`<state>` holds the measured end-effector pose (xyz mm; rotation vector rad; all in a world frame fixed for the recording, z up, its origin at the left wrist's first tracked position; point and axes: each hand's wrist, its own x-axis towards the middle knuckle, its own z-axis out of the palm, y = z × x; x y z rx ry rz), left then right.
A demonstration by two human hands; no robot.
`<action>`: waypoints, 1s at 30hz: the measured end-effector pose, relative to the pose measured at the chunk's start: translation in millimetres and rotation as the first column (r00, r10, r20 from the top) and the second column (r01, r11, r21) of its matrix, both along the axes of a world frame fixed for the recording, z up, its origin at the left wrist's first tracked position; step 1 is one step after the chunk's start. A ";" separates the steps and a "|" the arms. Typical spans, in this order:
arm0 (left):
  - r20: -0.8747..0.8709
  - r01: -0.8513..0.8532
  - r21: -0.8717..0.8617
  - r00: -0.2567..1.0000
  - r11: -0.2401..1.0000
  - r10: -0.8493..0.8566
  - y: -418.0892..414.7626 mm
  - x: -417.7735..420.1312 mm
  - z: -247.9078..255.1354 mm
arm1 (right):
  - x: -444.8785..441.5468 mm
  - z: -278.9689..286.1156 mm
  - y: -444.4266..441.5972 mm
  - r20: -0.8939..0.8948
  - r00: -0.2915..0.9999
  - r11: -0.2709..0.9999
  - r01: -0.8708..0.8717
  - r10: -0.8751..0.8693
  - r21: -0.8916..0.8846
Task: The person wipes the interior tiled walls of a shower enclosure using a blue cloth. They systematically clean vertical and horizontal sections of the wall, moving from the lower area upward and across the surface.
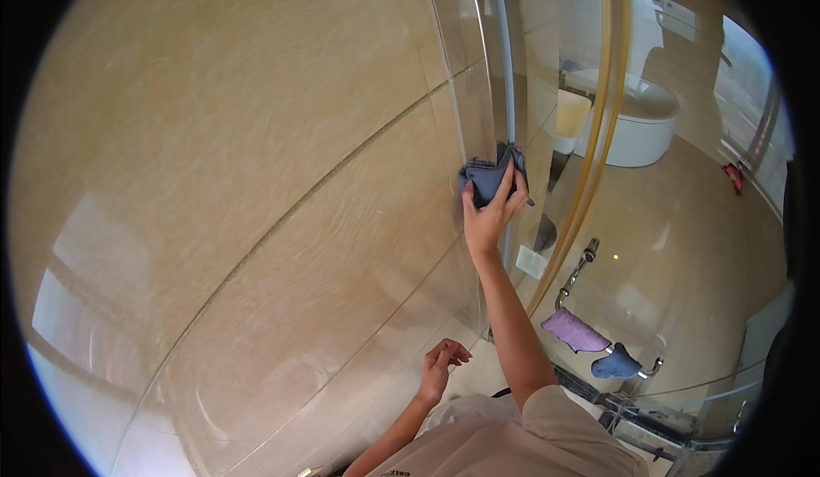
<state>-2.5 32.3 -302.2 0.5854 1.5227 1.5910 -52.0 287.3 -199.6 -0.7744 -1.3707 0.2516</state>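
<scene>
My right hand (496,211) grips a folded blue-grey cloth (485,179). It presses the cloth against the upright metal frame (503,48) at the edge of the beige tiled wall (307,137). The thumb is on the cloth's left side and the fingers are spread over its right. Lower down, my left hand (442,365) hangs in front of my body with loosely bent fingers and nothing visible in it. Part of the frame is hidden behind the cloth and my right arm.
Right of the frame are glass and yellowish vertical strips (592,157). Beyond them sits a white toilet (637,137). A purple cloth (575,331) and a blue cloth (616,363) hang on a chrome bar (652,369) at the lower right. A small red object (732,179) is farther right.
</scene>
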 end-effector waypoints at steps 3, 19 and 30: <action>0.014 0.065 -0.008 0.998 0.998 -0.065 -11.0 0.8 -12.2 | 1.0 -54.8 7.0 0.045 0.997 0.998 0.055 -0.055 -0.007; 0.012 -0.118 -0.007 0.993 0.993 0.118 -31.0 1.7 -4.2 | -5.5 -103.6 12.2 0.066 0.990 0.992 0.122 -0.122 0.016; 0.075 0.020 -0.039 0.997 0.999 -0.017 43.9 70.9 -26.9 | -5.8 83.8 17.8 0.070 0.994 0.991 0.070 -0.079 0.112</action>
